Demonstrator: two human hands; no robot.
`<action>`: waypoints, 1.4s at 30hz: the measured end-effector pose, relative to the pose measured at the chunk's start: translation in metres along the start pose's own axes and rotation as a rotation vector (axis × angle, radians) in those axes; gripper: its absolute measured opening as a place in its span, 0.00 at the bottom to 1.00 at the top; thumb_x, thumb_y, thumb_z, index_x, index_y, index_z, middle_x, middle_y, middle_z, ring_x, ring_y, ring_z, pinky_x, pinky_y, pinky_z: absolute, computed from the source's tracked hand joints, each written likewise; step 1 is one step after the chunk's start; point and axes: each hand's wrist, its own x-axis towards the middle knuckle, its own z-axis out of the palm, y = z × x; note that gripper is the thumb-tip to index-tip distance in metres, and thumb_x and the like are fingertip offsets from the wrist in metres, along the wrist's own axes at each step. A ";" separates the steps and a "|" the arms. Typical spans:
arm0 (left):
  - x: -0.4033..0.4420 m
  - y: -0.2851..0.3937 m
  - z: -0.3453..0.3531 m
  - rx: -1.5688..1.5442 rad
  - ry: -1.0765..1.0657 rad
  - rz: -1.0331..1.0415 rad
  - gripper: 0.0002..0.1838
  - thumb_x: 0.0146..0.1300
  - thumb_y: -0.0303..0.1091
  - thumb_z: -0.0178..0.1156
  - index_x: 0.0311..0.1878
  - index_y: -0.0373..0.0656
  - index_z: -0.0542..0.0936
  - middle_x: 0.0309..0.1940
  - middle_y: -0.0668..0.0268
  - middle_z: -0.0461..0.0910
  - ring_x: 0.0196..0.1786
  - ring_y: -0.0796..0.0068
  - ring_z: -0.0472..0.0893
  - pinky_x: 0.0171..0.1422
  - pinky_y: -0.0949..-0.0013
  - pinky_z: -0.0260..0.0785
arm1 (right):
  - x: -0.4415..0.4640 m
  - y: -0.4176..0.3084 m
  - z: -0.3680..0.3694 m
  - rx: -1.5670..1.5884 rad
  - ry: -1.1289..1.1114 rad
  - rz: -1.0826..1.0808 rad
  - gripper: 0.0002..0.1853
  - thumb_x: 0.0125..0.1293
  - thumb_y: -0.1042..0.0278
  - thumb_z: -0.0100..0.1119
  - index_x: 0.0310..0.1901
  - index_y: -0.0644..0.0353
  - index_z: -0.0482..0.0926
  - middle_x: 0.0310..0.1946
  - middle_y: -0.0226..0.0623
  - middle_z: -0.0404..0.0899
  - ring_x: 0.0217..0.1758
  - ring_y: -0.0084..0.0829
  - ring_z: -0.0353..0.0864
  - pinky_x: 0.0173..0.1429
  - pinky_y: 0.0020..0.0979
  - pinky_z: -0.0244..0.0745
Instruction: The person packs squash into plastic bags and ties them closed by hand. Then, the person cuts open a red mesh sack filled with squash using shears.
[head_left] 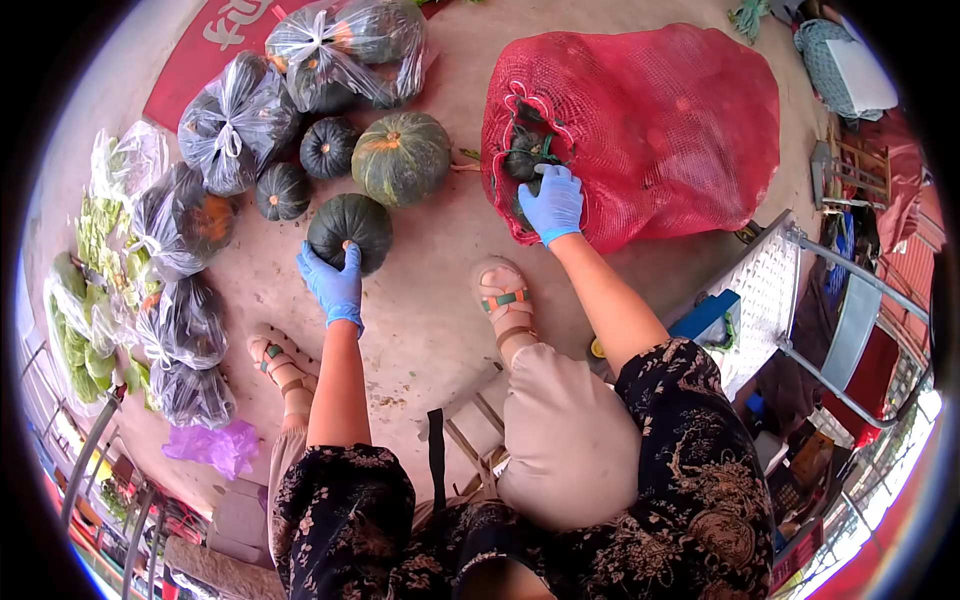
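My left hand [333,284], in a blue glove, grips the near side of a round dark green pumpkin [352,226] on the floor, its thumb by the stem. A blue glove also covers my right hand [553,205], which is at the mouth of a big red mesh sack [660,130] lying on its side. Its fingers close over a dark pumpkin [528,190] inside the opening; the fingertips are partly hidden. Green string [546,152] shows at the sack's mouth. Beyond my left hand sit a larger mottled pumpkin [401,158] and two small dark pumpkins [330,147].
Tied clear bags of pumpkins [235,125] line the left side, beside bagged leafy greens [78,330]. A purple plastic bag [213,447] lies near my left foot. At right stands a metal-framed platform [770,300] with a blue object [708,318] beside it.
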 end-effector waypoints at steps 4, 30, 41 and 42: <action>-0.029 0.064 -0.018 0.033 0.095 0.377 0.34 0.44 0.31 0.62 0.58 0.38 0.64 0.63 0.43 0.55 0.64 0.47 0.58 0.67 0.53 0.49 | 0.006 0.030 0.018 0.291 -0.351 0.234 0.51 0.33 0.43 0.73 0.57 0.66 0.61 0.57 0.53 0.62 0.60 0.48 0.64 0.60 0.40 0.65; -0.045 0.021 0.062 -0.723 -0.754 -0.681 0.27 0.54 0.46 0.63 0.53 0.44 0.69 0.46 0.64 0.75 0.44 0.71 0.77 0.44 0.63 0.74 | 0.061 0.024 0.040 1.287 -0.337 0.576 0.42 0.47 0.51 0.69 0.59 0.64 0.60 0.53 0.40 0.70 0.48 0.33 0.75 0.48 0.38 0.74; -0.057 0.003 0.050 0.037 -0.494 -0.014 0.31 0.54 0.45 0.62 0.54 0.31 0.69 0.47 0.50 0.75 0.50 0.59 0.74 0.53 0.65 0.67 | 0.015 -0.027 0.006 1.949 -0.313 1.138 0.15 0.51 0.48 0.60 0.41 0.35 0.73 0.35 0.19 0.76 0.34 0.21 0.73 0.30 0.26 0.65; -0.059 0.033 0.035 0.012 -0.438 0.051 0.30 0.55 0.45 0.62 0.54 0.31 0.69 0.48 0.50 0.74 0.51 0.60 0.74 0.53 0.65 0.67 | -0.002 -0.030 0.006 2.001 -0.354 1.087 0.16 0.51 0.48 0.60 0.42 0.36 0.73 0.35 0.19 0.76 0.35 0.20 0.74 0.31 0.26 0.66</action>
